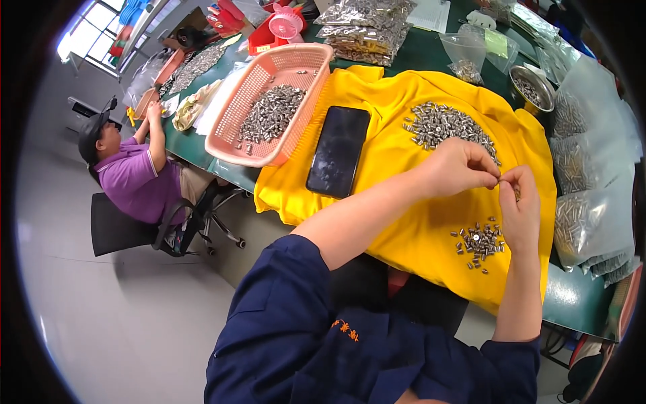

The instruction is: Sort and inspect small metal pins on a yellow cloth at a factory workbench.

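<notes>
My left hand [459, 167] and my right hand [519, 205] meet fingertip to fingertip above a yellow cloth [397, 222]. Both are closed in a pinch; whatever small piece sits between the fingertips is too small to make out. Just beyond my left hand spreads a large pile of small silvery metal cylinders [441, 124], partly covered by that hand. A smaller heap of similar cylinders [479, 244] lies on the cloth nearer to me, left of my right wrist.
A black phone [339, 151] and a pink perforated basket [222, 145] of metal parts are at left. Bags of parts [572, 215] line the right side, near a metal bowl [531, 87]. Stacked bags [367, 30] stand behind. Another person [134, 172] sits at far left.
</notes>
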Available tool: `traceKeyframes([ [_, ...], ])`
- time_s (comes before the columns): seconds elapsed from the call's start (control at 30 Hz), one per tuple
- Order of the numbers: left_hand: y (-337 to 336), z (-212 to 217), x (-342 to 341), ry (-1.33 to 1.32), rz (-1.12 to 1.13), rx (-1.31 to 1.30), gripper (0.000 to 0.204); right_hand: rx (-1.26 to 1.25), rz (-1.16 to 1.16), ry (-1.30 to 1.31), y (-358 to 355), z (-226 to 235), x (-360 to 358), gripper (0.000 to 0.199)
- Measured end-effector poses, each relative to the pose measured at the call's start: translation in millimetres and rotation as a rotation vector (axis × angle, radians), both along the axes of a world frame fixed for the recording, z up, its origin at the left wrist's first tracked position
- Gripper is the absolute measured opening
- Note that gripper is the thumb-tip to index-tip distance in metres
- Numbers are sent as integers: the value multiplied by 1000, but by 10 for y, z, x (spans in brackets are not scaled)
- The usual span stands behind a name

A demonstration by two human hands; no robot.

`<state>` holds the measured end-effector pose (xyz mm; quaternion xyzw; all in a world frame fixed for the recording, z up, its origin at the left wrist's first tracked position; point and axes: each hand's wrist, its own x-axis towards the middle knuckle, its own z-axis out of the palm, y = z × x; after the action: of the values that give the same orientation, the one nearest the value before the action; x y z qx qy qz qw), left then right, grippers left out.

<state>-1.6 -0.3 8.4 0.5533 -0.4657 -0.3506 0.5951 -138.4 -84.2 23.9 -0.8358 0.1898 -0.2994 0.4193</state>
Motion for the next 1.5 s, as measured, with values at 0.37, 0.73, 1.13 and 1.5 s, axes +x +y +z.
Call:
traceKeyframes([
  [0.37,0,-18,20,111,-91,80,11,174,36,0,-26,-96,-10,6],
  [0.73,-61,-121,108,-270,44,122,17,-68,-22,-98,-148,-61,17,8],
  [1.13,-24,-101,96,404,-91,74,13,187,43,-77,-118,-57,-49,8],
  [1.5,-39,-120,72,519,-128,17,14,286,98,-98,-112,-54,-39,6],
])
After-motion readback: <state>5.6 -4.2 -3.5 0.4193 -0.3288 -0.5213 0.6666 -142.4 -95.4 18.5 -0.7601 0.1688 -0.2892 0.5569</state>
